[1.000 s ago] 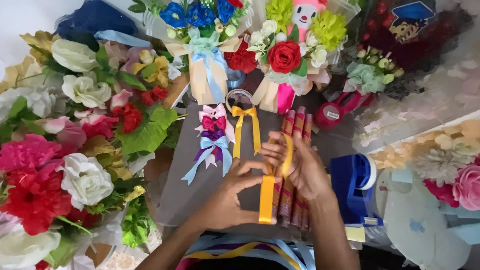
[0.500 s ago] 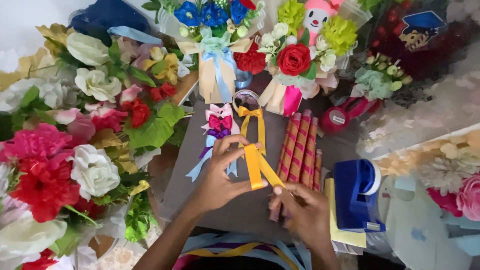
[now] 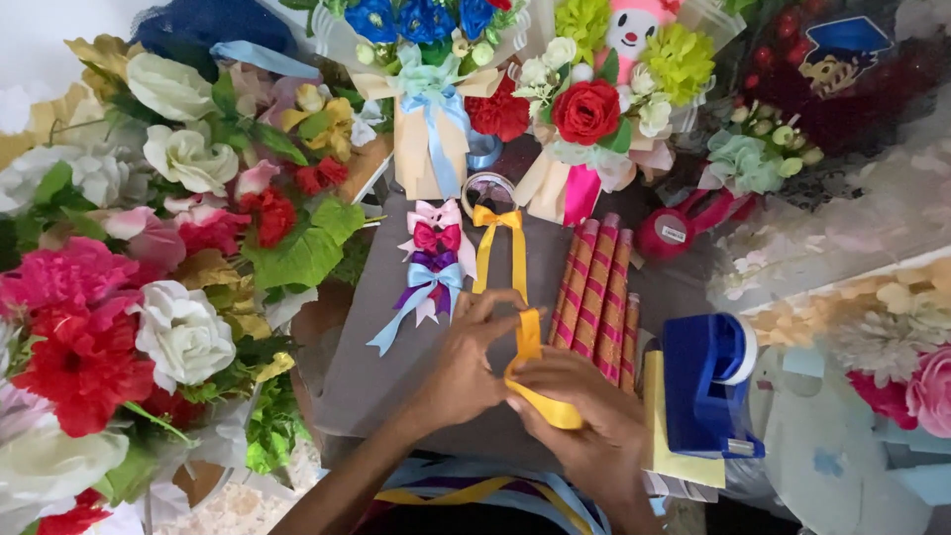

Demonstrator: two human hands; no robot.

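Left hand [image 3: 466, 362] and right hand [image 3: 584, 421] both pinched shut on yellow ribbon [image 3: 535, 381], just left of striped paper rolls [image 3: 594, 292], folding.

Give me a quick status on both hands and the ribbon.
Left hand and right hand both pinching yellow ribbon, folding it. Finished bows and striped rolls close by, not obstructing.

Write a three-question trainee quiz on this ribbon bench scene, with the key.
1. True or false: both hands hold the yellow satin ribbon.
2. What stands right of the right hand? A) blue tape dispenser B) kettle C) hammer
3. What lies directly behind the hands, beside the striped pink-and-gold paper rolls?

Key: 1 true, the left hand pinches it too. 2 A. 3 the finished yellow ribbon bow.
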